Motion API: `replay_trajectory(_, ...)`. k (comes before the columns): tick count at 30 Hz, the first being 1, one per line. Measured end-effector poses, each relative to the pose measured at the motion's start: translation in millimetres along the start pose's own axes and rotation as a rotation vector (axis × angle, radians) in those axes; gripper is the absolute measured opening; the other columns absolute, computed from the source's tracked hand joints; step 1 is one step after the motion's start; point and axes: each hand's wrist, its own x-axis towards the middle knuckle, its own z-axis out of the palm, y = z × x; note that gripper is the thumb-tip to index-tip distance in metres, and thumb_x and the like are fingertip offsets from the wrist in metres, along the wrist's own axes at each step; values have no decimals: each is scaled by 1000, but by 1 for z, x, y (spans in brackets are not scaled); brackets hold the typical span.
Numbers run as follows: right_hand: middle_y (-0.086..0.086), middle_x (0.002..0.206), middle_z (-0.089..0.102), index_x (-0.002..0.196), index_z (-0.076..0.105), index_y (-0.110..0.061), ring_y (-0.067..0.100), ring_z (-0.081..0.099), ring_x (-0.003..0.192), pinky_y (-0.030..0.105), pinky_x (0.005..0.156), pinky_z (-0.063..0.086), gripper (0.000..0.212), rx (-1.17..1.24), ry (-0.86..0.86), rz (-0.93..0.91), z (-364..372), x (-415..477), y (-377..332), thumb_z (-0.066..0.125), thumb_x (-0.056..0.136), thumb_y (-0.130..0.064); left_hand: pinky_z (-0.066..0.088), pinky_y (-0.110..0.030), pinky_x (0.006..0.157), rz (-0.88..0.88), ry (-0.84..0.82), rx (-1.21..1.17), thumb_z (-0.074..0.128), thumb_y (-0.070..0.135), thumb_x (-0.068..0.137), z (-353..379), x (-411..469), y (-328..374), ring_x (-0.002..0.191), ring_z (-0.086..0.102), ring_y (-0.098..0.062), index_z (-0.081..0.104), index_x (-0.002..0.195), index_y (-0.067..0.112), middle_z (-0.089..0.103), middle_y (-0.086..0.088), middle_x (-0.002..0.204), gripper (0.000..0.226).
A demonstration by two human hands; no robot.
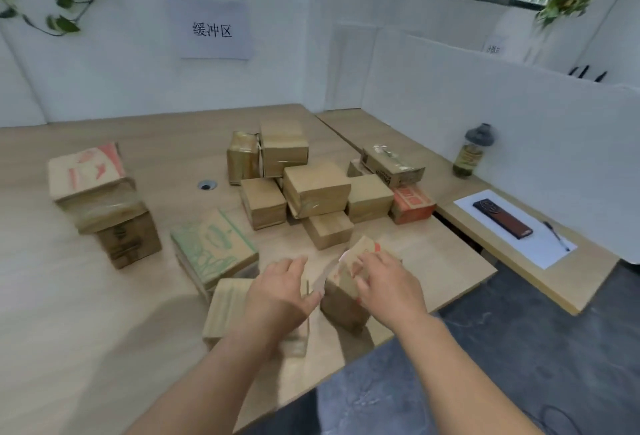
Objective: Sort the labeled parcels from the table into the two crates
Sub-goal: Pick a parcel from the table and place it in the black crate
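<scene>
The parcel [343,306], a small brown carton with red print on top, stands tilted near the front edge of the desk [86,313], between the two hands. The right grip [384,284] lies on its top, fingers curled over the upper face and holding it. A pale slip [329,273] slants from the carton's top down toward the left grip [280,292], whose fingers lie fairly straight; its thumb meets the slip's lower end, but through the blur I cannot tell whether it pinches it.

Under the left wrist lies a flat striped parcel [228,306]. Just behind it sits a green-printed parcel [214,244] on top of another. Farther back a cluster of plain brown parcels [315,188] is piled loosely, with an orange box [412,207] at its right edge. To the left, well apart, a red-printed parcel [86,171] tops a short stack.

On the neighbouring desk to the right stand a bottle [472,154] and a white sheet [540,247] carrying a dark case [502,219] and a pen [556,235]. A paper sign [213,30] hangs on the wall behind.
</scene>
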Motion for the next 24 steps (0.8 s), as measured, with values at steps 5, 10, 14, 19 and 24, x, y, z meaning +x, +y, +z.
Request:
replay_trajectory(5, 1, 131, 49, 134, 47, -23, 20, 44, 123, 35, 93, 45, 37, 9, -43, 70, 6, 55, 29, 44, 97, -30, 32, -33, 109, 27, -62, 66, 45, 58, 91, 13, 50, 12, 133, 35, -19, 22, 150, 20, 38, 0, 147, 74)
replay_trajectory(10, 5, 136, 45, 134, 45, -22, 23, 42, 126, 38, 95, 43, 39, 48, -99, 203, 19, 79, 57, 45, 98, -37, 27, -42, 110, 129, -351, 190, 41, 81, 74, 41, 77, 23, 123, 42, -28, 25, 146, 13, 49, -9, 136, 100)
replay_trajectory(14, 8, 137, 45, 142, 38, -21, 26, 43, 127, 41, 96, 42, 50, 162, -161, 289, 29, 92, 79, 37, 99, -48, 26, -42, 110, 91, -449, 129, 51, 82, 68, 52, 84, 36, 119, 47, -24, 20, 146, 16, 54, -4, 130, 106)
replay_trajectory(19, 5, 117, 58, 123, 50, -20, 25, 54, 109, 43, 94, 47, 55, 467, -209, 365, 41, 120, 98, 36, 90, -63, 41, -35, 100, 8, -359, -14, 66, 60, 75, 51, 95, 56, 121, 48, -19, 17, 147, 28, 49, 1, 136, 93)
replay_trajectory(24, 1, 110, 56, 108, 46, -20, 24, 54, 106, 46, 94, 48, 68, 785, -188, 428, 34, 148, 117, 53, 67, -75, 33, -31, 106, 8, -104, 91, 62, 54, 81, 61, 96, 92, 128, 34, -18, 9, 151, 26, 34, 6, 147, 92)
